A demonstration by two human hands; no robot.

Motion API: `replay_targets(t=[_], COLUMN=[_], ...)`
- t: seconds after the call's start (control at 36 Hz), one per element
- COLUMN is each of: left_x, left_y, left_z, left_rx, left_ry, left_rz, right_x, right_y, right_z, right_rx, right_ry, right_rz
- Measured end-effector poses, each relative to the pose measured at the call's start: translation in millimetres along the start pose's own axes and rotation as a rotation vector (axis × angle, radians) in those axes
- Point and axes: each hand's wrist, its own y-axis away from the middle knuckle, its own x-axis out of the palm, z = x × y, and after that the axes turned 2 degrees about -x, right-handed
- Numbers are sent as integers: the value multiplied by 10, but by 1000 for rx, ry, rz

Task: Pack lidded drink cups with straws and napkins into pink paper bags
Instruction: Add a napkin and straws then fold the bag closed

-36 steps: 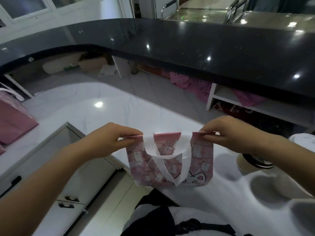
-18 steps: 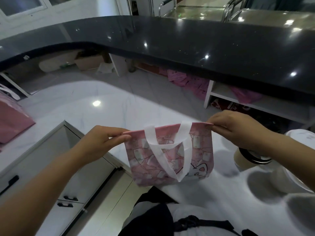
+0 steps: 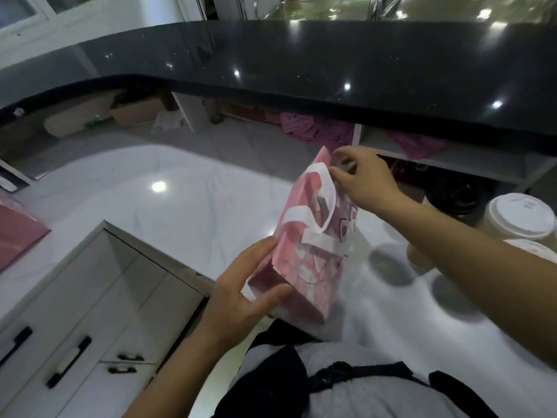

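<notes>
your right hand holds the pink bag at its top: thumb and curled fingers pinch the rim beside a white handle. your left hand is spread wide at the opposite end, with straight fingers against the side of the base and the thumb laid across the bottom panel. it supports the base and does not clench it.

between the two grips the bag hangs tilted, its mouth up and away from you, its bottom low and near your body. it is above the white counter; contact with the surface cannot be told. the handle loops fold across the printed face, just below your right thumb. the inside of the bag is not visible.

outboard of your right forearm stands a white-lidded cup, with a second lid just beside it on the near side. beyond that wrist sits a dark round lid. all are well apart from the bag.

well out past your left hand, at the counter's edge, lies another pink bag. ahead of your right fingertips, under the black counter, lies pink material. below your left forearm are cabinet drawers.
</notes>
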Motion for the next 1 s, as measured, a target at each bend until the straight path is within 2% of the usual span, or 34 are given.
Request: replay_targets(t=[0.08,0.14,0.19,0.28,0.33,0.44,0.56,0.61,0.69,0.86,1.0], left_x=[57,90,123,176,204,234,237,244,287,492,584], left_y=[81,128,150,162,166,159,158,175,222,296,329], left_z=[94,205,303,412,464,491,479,457,430,358,303], left_rx=[-71,-118,-195,-296,-349,-383,-340,-293,-228,-171,-225], left_ry=[-2,-9,56,159,174,80,3,-68,-138,-107,25], left_rz=[101,104,22,-146,-219,-270,-274,-243,-205,-229,-216], right_x=[29,17,23,105,193,373,516,553,588,645,593], right_y=[240,517,867,1473,1780,2005,2021,2012,2013,2138,2238], right_z=[-55,-84,-134,-206,-237,-257,-207,-208,-239,-344,-390], right_rx=[101,132,172,193,161,54,-105,-115,-69,52,77], right_ry=[-245,-374,-480,-555,-460,25,241,296,283,82,-37], right_rz=[-26,-69,-89,15,102,238,162,126,36,-123,-172])
